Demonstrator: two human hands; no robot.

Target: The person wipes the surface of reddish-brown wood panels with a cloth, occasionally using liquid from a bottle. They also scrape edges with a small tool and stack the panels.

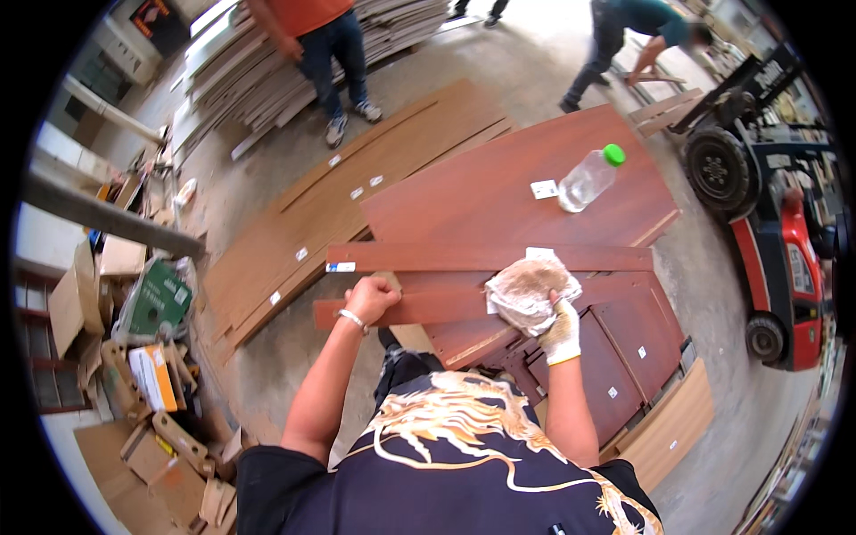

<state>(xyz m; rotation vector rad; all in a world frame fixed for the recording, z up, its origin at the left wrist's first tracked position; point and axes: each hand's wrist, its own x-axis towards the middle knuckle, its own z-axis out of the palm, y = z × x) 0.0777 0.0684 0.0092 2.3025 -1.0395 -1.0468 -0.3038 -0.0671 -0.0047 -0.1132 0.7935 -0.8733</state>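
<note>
My right hand, in a pale work glove, grips a crumpled white rag with a brown stain. The rag lies over a narrow reddish-brown board. At that board's left part, my bare left hand has its fingers curled closed. A small tan patch shows by its fingertips; I cannot tell what it is. Just beyond lies a second narrow board with a blue-and-white label at its left end. On the wide reddish-brown panel behind it rests a clear plastic bottle with a green cap.
Brown planks lie to the left, and more panels are stacked at right. Cardboard boxes and scraps line the left wall. A red forklift stands at right. One person stands ahead; another bends over at far right.
</note>
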